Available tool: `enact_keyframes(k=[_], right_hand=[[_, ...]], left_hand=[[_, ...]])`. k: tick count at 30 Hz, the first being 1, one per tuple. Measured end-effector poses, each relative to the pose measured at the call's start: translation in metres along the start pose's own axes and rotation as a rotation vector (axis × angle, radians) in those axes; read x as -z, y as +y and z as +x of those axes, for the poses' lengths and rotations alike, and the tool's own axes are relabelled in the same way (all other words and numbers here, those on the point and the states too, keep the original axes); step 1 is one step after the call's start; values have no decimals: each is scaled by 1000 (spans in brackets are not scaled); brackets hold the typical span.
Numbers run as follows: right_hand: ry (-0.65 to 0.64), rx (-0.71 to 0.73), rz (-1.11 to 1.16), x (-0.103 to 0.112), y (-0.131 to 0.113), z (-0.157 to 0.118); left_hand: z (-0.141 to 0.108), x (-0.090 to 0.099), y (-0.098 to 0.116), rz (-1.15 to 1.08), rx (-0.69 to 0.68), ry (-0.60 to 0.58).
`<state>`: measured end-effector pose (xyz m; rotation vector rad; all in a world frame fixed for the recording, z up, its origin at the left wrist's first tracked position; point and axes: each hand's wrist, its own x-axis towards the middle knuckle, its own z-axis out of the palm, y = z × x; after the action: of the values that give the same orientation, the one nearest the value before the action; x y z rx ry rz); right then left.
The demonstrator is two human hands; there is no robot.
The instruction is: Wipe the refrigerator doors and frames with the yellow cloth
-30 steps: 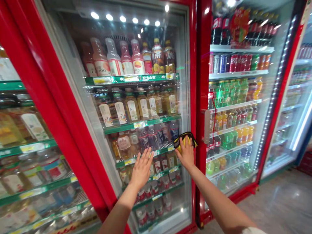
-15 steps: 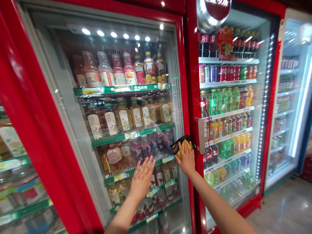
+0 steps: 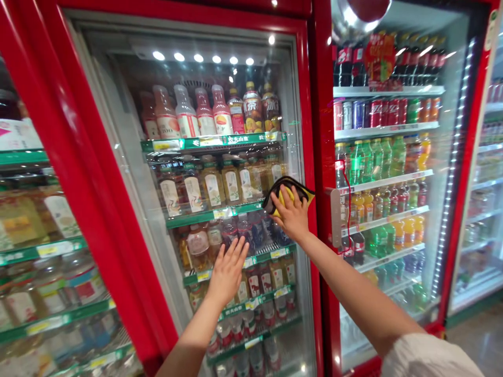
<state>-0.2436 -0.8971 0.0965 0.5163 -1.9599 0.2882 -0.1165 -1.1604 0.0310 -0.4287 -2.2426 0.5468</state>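
Note:
My right hand (image 3: 288,214) presses a folded yellow cloth with a black edge (image 3: 290,192) against the glass door (image 3: 133,173) of a red-framed drinks fridge, near the door's right side. The cloth sits under the palm and fingers, and part of it sticks out past them. Lower on the same glass, my left hand (image 3: 228,272) rests with its fingers spread, holding nothing. Bottled drinks stand on green-edged shelves behind the glass.
A metal door handle (image 3: 335,217) sits on the neighbouring fridge (image 3: 387,157), which is full of cans and bottles. More glass-door fridges stand at both sides. A polished floor (image 3: 471,351) shows at the lower right, and a white sleeve (image 3: 428,358) at the bottom.
My right hand has slid up the glass with the cloth, a little to the left. My left hand stays low on the door, and the view has shifted slightly.

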Motion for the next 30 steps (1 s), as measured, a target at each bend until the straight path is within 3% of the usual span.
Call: enact_keyframes(k=[3,5,8,11,13,15,18,20,22,24,26,28,30], right_hand=[[-97,240,0,-11,13,-57],[-92,183,-19,-15,32,-75],[-25,-59,-46,-14,38,-57],[22,-191,-37,-12,3,-26],[4,-129,-12,-15,-29,-26],[-50,60,29,-20,-47,-46],[-91,340,83,-31,-40,-89],[-53,324,87,-36,-24,-101],[9,189,89,-38,-18,-88],[74,38,104,-34,-32,-61],[116,-47,129,-28,-63,-35],[111,-16,152,-25,-99,-26],[71,142,170,-27,-122,-38]], left_hand=[[-15,3,-7,15,19,-7],[-26,6,-17,30,21,-15],[-36,8,-28,38,5,-49],[-36,8,-26,18,7,-79],[-35,7,-19,0,23,-95],[-36,6,-12,-13,46,-110],[-46,8,-12,-2,62,-139],[-57,13,-19,16,39,-170],[-67,18,-30,30,17,-204],[-76,24,-40,42,25,-224],[-80,28,-46,52,52,-233],[-82,31,-48,59,78,-234],[-86,33,-49,66,102,-229]])
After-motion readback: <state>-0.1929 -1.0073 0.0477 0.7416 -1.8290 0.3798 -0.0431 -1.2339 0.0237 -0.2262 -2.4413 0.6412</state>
